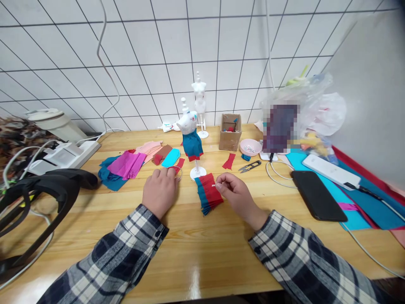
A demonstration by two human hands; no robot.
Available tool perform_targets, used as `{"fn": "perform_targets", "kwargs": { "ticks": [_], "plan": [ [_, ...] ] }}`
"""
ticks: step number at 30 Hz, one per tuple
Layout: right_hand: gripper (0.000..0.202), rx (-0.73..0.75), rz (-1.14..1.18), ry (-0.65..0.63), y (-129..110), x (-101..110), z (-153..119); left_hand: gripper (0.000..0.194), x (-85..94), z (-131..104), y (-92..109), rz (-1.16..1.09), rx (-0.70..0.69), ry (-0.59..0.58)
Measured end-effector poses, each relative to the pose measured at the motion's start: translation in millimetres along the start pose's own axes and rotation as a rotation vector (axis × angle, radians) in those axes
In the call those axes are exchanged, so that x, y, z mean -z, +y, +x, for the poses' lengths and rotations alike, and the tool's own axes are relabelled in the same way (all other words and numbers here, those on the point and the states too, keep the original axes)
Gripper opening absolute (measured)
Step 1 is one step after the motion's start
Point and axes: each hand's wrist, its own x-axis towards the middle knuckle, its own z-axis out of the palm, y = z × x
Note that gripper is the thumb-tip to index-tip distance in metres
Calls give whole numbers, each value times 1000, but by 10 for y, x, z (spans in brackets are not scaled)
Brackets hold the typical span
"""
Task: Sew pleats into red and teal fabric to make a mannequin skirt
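Note:
My left hand [160, 191] rests on the table with its fingers curled at a thin, pale ring [179, 173], apparently a roll of tape, partly hidden behind the fingers. My right hand [238, 195] pinches a small white strip [213, 185], thumb against forefinger, at the edge of a pleated piece of crepe paper [209, 192]. That piece is red on the right and teal on the left. Just behind it stands a small white dress form [187, 120] wearing a teal crepe-paper dress [192, 144] with a red hem.
Folded coloured paper [128, 164] lies left, near a black headset [63, 198] and power strip [72, 156]. Behind stand a bare dress form [199, 101], cardboard box [230, 139] and pink bowl [251, 147]. Thread snips [249, 166] and a phone [318, 195] lie right.

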Motion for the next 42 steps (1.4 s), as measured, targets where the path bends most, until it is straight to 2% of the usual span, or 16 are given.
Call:
{"fn": "perform_targets", "kwargs": {
  "ticks": [2,4,8,10,14,17,26,33,40,42],
  "plan": [
    [11,42,-73,-17,-19,-2,-6,32,82,-16,43,-26,19,81],
    [9,88,-146,-47,-45,-4,-13,33,138,-47,100,-182,-18,116],
    [7,169,-271,-89,-78,-18,-29,32,152,-131,232,-748,-214,-24],
    [7,195,-307,-115,-72,-30,-35,32,148,-163,288,-834,-287,-71],
    [6,177,-317,-163,-37,-51,-43,24,194,-185,342,-800,-401,-53],
    [6,141,-323,-182,-23,-59,-46,21,229,-199,351,-814,-433,-30],
    [8,112,-293,-184,-15,-61,-37,25,140,-208,357,-900,-260,-27],
    [8,122,-317,-195,-2,-69,-37,18,164,-236,389,-885,-335,20],
    [7,147,-321,-215,-6,-63,-42,22,128,-220,378,-858,-246,28],
    [7,144,-316,-212,-6,-61,-39,18,116,-217,386,-839,-265,43]
  ]
}}
